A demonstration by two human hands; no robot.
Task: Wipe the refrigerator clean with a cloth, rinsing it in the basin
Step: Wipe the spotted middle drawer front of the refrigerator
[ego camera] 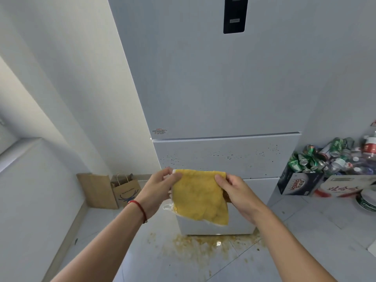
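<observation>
Two hands hold the cloth (200, 197) up between us and the fridge (223, 88): our left hand (160, 187) pinches its top left corner between thumb and fingers, and our right hand (236, 190) pinches the top right corner, so the yellow sheet hangs flat and spread. We judge this hold is meant to open the cloth out, giving a broad clean face before it is pressed to the door. It hangs in front of the speckled drawer (225, 157), where dark spots scatter across the white panel, so that is likely the next patch to wipe. On the near floor, a yellowish spill (203, 247) spreads from the fridge's foot. Far right, a box of cans (301, 180) stands well apart. No basin shows in view.
</observation>
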